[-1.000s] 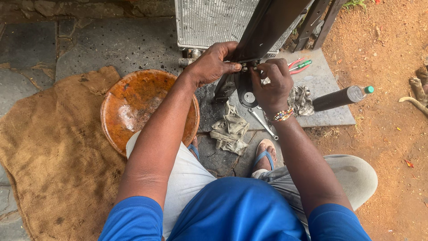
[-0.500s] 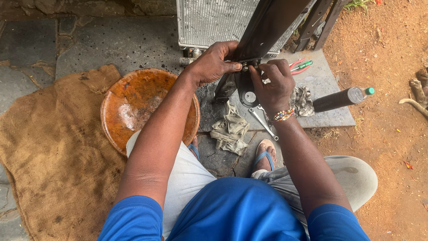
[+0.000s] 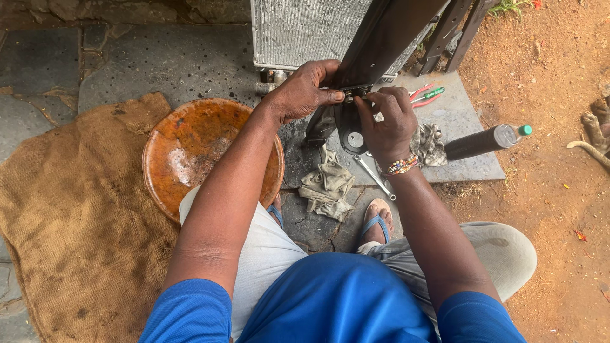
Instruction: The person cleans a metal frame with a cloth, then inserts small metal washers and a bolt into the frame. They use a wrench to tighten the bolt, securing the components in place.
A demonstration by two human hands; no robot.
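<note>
At the lower end of the dark metal bar (image 3: 381, 44) that leans against the finned radiator (image 3: 305, 28), both hands meet on a small fastener (image 3: 349, 96) at the bar's foot, just above the grey slab (image 3: 457, 121). The left hand (image 3: 305, 92) wraps the bar's edge, thumb pressed toward the fastener, fingers closed around the metal. The right hand (image 3: 387, 121) pinches at the same spot with curled fingertips; whether it holds a nut or only touches it cannot be told. Compared with the views a moment earlier almost nothing has shifted: both hands sit in the same grip on the same point, so the work at the fastener appears to be slow, fine fingerwork and not a change of position. Just below the hands a spanner (image 3: 375, 178) lies untouched on the slab, beside crumpled rags (image 3: 327, 187). Red and green handled pliers (image 3: 426, 96) lie to the right, and a dark bottle with a green cap (image 3: 483, 141) rests farther out. A rusty round bowl (image 3: 190, 155) sits to the left on burlap sacking (image 3: 70, 216).
</note>
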